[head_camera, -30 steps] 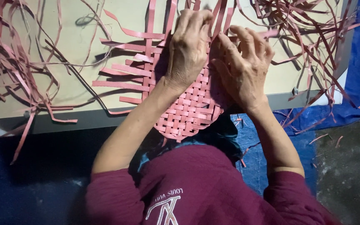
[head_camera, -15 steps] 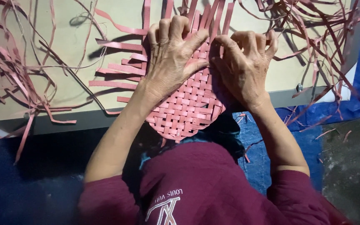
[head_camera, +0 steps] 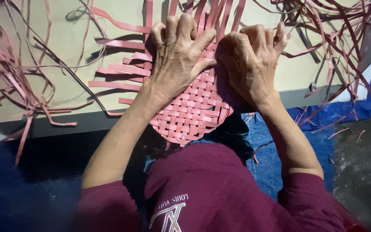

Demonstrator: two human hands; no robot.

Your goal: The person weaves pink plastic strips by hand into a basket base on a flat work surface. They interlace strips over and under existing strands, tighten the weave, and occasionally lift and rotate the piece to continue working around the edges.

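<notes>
Pale flat board (head_camera: 78,43) carries flat pink woven strip mat (head_camera: 192,109), which overhangs the board's near edge. Left hand (head_camera: 179,60) and right hand (head_camera: 252,60) press on the mat, fingers curled, nothing clamped that I can see. Risk: unsupported overhang sags, weave loosens. Loose pink strips (head_camera: 5,73) at left edge could snag.

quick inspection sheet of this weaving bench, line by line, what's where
surface: pale board with a grey front edge, bare in patches.
job's things: pink woven mat of flat strips, near corner hanging over the board's edge; unwoven strip ends stick out to the left and top.
clutter: loose pink strips tangled at left, more at upper right, a few scraps on the ground.
grippers: left hand and right hand press on the mat side by side, fingers curled at its far end.
cables: nothing seen.
surroundings: blue sheet under the board, grey ground at right.
</notes>
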